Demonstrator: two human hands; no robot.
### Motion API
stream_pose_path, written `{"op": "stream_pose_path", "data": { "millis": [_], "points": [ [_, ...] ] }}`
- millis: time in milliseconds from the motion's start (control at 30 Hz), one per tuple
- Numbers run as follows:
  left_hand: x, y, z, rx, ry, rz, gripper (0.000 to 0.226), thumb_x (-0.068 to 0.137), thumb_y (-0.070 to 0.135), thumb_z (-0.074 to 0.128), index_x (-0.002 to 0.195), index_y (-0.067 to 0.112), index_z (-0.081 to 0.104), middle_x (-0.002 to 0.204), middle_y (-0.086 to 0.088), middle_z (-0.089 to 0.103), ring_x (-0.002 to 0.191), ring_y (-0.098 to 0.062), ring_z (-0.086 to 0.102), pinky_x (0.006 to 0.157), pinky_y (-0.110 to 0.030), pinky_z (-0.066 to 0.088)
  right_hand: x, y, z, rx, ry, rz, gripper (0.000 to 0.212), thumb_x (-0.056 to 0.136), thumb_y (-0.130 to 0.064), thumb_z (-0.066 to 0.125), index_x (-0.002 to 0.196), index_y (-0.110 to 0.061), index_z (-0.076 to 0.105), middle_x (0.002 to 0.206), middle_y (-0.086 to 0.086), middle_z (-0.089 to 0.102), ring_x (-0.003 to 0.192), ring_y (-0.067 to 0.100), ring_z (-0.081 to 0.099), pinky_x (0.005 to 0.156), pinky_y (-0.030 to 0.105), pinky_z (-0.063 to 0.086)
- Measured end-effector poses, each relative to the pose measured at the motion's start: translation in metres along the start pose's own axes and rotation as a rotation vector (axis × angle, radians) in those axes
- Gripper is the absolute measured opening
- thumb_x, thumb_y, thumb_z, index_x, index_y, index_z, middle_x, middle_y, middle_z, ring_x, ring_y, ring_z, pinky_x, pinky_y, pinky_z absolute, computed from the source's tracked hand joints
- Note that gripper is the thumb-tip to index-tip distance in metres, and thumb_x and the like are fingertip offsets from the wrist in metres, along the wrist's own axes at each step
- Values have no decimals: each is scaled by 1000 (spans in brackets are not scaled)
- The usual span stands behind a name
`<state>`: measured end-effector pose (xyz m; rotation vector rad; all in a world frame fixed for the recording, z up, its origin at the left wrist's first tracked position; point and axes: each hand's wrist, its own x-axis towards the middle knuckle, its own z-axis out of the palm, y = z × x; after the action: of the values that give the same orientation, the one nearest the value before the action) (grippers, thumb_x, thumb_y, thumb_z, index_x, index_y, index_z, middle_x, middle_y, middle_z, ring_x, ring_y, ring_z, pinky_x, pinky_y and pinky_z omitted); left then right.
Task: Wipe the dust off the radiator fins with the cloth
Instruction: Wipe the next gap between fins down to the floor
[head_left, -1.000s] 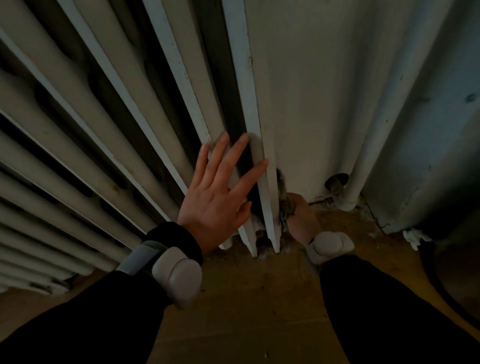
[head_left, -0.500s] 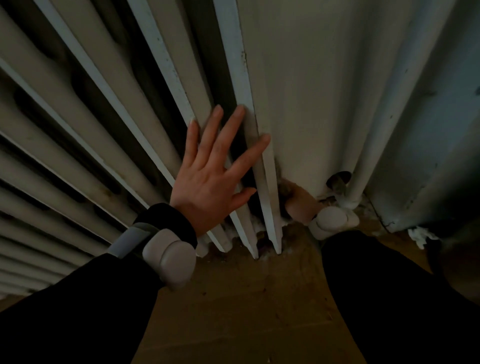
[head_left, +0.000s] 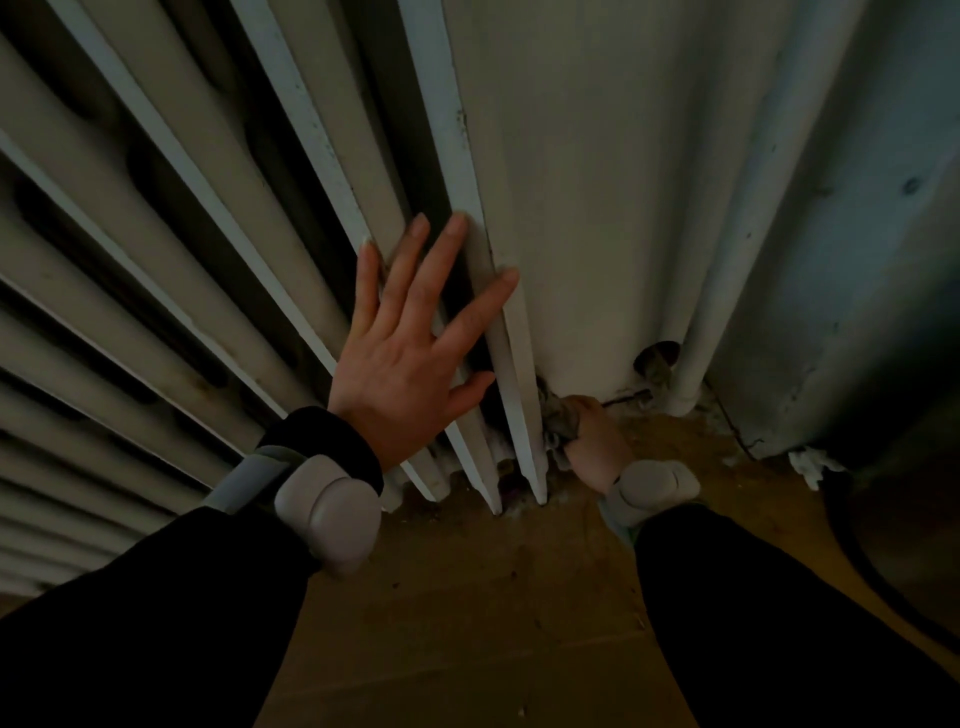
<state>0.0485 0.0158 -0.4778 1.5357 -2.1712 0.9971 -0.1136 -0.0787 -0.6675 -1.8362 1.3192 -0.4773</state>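
The radiator fins are touched by the left hand, laid flat with fingers spread straight across the last ones. Just to the right, the grey cloth is held bunched in the right hand against the foot of the end fin, near the floor.

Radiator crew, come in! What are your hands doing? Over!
Left hand open, flat against the radiator fins. Right hand grips the cloth, low beside the end fin. Pipe close on its right.
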Motion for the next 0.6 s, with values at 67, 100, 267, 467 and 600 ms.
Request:
{"op": "stream_pose_path", "data": {
  "millis": [67,100,267,467,600],
  "points": [
    [-1,0,0,-6,4,-6,90,72,36,75,146,24,24,151,-14,10,140,-40,9,115,-46,-12,-2,6,6,67,6,4,26,85,3,40,96,-15,55,117,14,48,103,31,51,91,37,42],
    [-3,1,0,-11,4,-4,89,73,36,74,145,23,25,151,-14,10,140,-40,9,115,-46,-11,-5,6,7,92,15,4,28,83,3,40,95,-16,56,114,13,50,100,31,52,90,40,44],
    [-13,4,1,-20,-15,6,85,74,35,71,145,23,25,151,-15,12,140,-39,9,116,-47,-9,-23,20,15,-37,-35,24,37,98,-6,43,134,-9,50,141,8,39,128,31,40,111,38,31],
    [-9,-5,-4,25,44,-7,83,77,39,70,145,24,25,149,-15,13,138,-41,10,115,-50,-10,17,32,4,180,265,61,17,91,-8,49,100,-10,63,114,6,59,99,25,58,94,39,47],
    [2,-12,-5,35,92,-5,84,75,37,71,144,23,25,148,-13,14,138,-41,10,115,-49,-11,55,26,1,193,121,52,43,86,-21,53,127,-12,54,127,10,56,109,30,58,99,44,47]
  ]
}}
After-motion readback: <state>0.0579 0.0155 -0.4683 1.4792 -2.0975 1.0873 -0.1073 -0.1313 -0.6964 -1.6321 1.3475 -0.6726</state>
